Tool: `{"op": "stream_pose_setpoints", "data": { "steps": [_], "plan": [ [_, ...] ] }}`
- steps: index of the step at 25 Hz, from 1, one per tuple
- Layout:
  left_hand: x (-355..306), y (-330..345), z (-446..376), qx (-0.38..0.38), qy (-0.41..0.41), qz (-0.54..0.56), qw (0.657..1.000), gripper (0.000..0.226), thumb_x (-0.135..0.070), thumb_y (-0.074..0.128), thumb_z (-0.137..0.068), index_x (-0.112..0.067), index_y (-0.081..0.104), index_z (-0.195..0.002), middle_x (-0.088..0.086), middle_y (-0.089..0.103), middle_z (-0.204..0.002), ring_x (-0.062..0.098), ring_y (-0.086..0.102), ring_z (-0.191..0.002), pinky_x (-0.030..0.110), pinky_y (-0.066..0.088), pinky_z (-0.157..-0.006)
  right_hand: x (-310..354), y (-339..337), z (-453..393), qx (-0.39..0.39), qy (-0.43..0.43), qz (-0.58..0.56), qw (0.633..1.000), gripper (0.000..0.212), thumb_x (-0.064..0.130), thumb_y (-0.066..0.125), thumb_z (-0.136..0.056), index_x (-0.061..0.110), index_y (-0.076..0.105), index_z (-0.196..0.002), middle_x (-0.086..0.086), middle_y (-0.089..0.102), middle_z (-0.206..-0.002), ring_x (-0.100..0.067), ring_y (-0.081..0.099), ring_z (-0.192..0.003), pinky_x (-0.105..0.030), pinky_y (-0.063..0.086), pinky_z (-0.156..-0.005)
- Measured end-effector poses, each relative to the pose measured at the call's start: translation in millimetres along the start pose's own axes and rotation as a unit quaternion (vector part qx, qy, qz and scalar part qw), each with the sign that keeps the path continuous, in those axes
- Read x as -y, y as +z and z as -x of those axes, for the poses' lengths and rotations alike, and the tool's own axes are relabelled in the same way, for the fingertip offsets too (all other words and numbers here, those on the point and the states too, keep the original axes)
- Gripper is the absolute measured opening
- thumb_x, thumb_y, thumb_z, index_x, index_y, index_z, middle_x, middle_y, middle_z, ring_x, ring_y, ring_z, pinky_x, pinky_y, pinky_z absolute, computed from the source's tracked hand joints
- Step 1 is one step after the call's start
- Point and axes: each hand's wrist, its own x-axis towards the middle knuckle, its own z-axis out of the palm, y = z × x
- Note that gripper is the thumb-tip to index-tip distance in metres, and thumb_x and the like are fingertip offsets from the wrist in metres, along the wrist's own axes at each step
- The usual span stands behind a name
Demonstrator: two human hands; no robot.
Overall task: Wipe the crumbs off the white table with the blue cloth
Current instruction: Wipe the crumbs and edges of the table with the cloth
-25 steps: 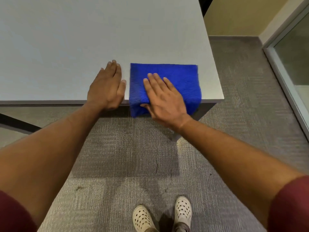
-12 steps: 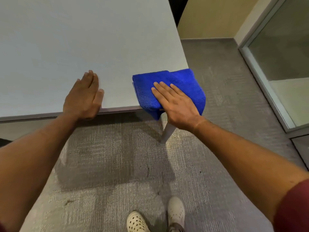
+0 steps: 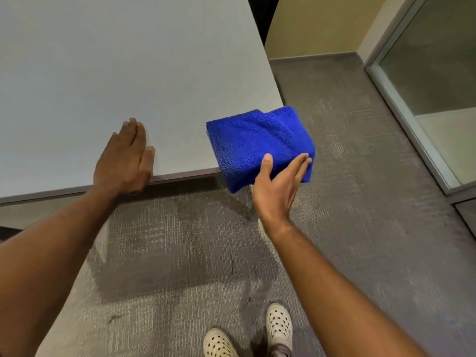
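The blue cloth (image 3: 260, 143) is folded and hangs over the near right corner of the white table (image 3: 123, 73), partly past the edge. My right hand (image 3: 279, 184) grips its near edge from below, thumb on top and fingers under the fold. My left hand (image 3: 123, 161) lies flat, palm down, on the table's near edge, well left of the cloth and holding nothing. I see no crumbs on the tabletop.
Grey carpet (image 3: 347, 176) runs below and to the right of the table. A glass partition with a pale frame (image 3: 412, 119) stands at the right, a beige wall (image 3: 316, 24) behind. My white clogs (image 3: 278, 325) show at the bottom.
My right hand slid the cloth right to the table corner, then turned from pressing flat on top to gripping it from below. The cloth now bunches over the edge. The left hand stayed.
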Motion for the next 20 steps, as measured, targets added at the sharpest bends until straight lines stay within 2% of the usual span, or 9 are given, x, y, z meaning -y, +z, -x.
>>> {"op": "stream_pose_setpoints", "data": {
  "steps": [2, 5, 8, 11, 13, 14, 16, 18, 20],
  "plan": [
    [1.5, 1.4, 1.1, -0.004, -0.001, -0.002, 1.000, 0.067, -0.043, 0.015, -0.098, -0.003, 0.016, -0.152, 0.019, 0.016, -0.162, 0.033, 0.016, -0.149, 0.048, 0.015, -0.121, 13.1, 19.7, -3.3, -0.022, 0.026, -0.038, 0.999, 0.084, 0.035, 0.047, -0.101, -0.001, -0.008, -0.153, -0.016, -0.011, -0.164, -0.022, -0.006, -0.153, -0.029, 0.006, -0.123],
    [1.0, 3.8, 0.2, -0.002, -0.003, 0.001, 1.000, 0.069, -0.044, 0.014, -0.098, -0.004, 0.014, -0.153, 0.018, 0.014, -0.163, 0.031, 0.013, -0.150, 0.046, 0.012, -0.121, 30.0, 38.0, -19.0, -0.091, 0.060, -0.076, 0.991, 0.081, 0.026, 0.044, -0.102, -0.003, -0.013, -0.151, -0.020, -0.014, -0.163, -0.027, -0.008, -0.152, -0.037, 0.013, -0.123],
    [1.9, 4.5, 0.9, 0.000, -0.007, 0.004, 1.000, 0.068, -0.043, 0.015, -0.098, -0.005, 0.014, -0.154, 0.018, 0.012, -0.163, 0.029, 0.010, -0.151, 0.044, 0.009, -0.121, 35.3, 45.2, -34.9, -0.145, 0.075, -0.066, 0.984, 0.072, 0.023, 0.043, -0.102, -0.004, -0.001, -0.153, -0.025, -0.005, -0.162, -0.032, -0.003, -0.152, -0.040, 0.008, -0.123],
    [1.7, 5.5, 0.9, -0.004, -0.004, 0.008, 1.000, 0.065, -0.040, 0.018, -0.099, -0.005, 0.014, -0.154, 0.018, 0.013, -0.163, 0.027, 0.009, -0.151, 0.043, 0.009, -0.121, 30.3, 33.1, -59.7, -0.186, 0.049, -0.026, 0.981, 0.054, 0.025, 0.040, -0.103, 0.001, 0.030, -0.150, -0.021, 0.026, -0.158, -0.033, 0.024, -0.147, -0.039, 0.023, -0.116],
    [2.1, 6.2, 0.2, -0.009, -0.006, 0.007, 1.000, 0.065, -0.039, 0.019, -0.099, -0.005, 0.015, -0.154, 0.018, 0.013, -0.163, 0.027, 0.009, -0.151, 0.042, 0.008, -0.121, 28.8, 20.5, -77.8, -0.173, 0.035, 0.029, 0.984, 0.041, 0.026, 0.038, -0.102, 0.004, 0.053, -0.134, -0.018, 0.057, -0.136, -0.036, 0.050, -0.127, -0.040, 0.038, -0.099],
    [2.1, 6.4, -0.1, -0.011, -0.006, 0.007, 1.000, 0.065, -0.039, 0.019, -0.098, -0.005, 0.015, -0.153, 0.018, 0.014, -0.163, 0.027, 0.010, -0.151, 0.042, 0.009, -0.121, 28.8, 16.9, -83.9, -0.158, 0.026, 0.067, 0.985, 0.039, 0.027, 0.037, -0.102, 0.005, 0.056, -0.127, -0.017, 0.062, -0.127, -0.037, 0.055, -0.120, -0.040, 0.041, -0.093],
    [1.3, 6.6, 0.4, -0.013, -0.006, 0.006, 1.000, 0.065, -0.039, 0.019, -0.098, -0.004, 0.016, -0.152, 0.018, 0.015, -0.162, 0.028, 0.012, -0.150, 0.044, 0.011, -0.121, 26.8, 15.4, -82.7, -0.116, -0.016, 0.144, 0.983, 0.046, 0.030, 0.035, -0.102, 0.003, 0.049, -0.136, -0.019, 0.056, -0.138, -0.037, 0.046, -0.133, -0.042, 0.038, -0.104],
    [0.4, 6.6, 0.2, -0.014, -0.007, 0.007, 1.000, 0.065, -0.038, 0.019, -0.098, -0.003, 0.016, -0.152, 0.019, 0.015, -0.162, 0.029, 0.012, -0.150, 0.045, 0.011, -0.121, 20.0, 19.4, -64.7, -0.078, -0.080, 0.228, 0.967, 0.061, 0.035, 0.034, -0.102, -0.002, 0.029, -0.149, -0.021, 0.031, -0.157, -0.034, 0.021, -0.149, -0.043, 0.020, -0.121],
    [-0.5, 6.6, 0.1, -0.011, -0.006, 0.006, 1.000, 0.065, -0.038, 0.019, -0.097, -0.002, 0.017, -0.152, 0.020, 0.016, -0.161, 0.029, 0.012, -0.150, 0.045, 0.010, -0.120, 12.2, 23.0, -43.7, -0.072, -0.136, 0.296, 0.943, 0.069, 0.039, 0.034, -0.100, -0.005, 0.021, -0.151, -0.024, 0.020, -0.160, -0.035, 0.011, -0.151, -0.045, 0.011, -0.124]
  ]
}}
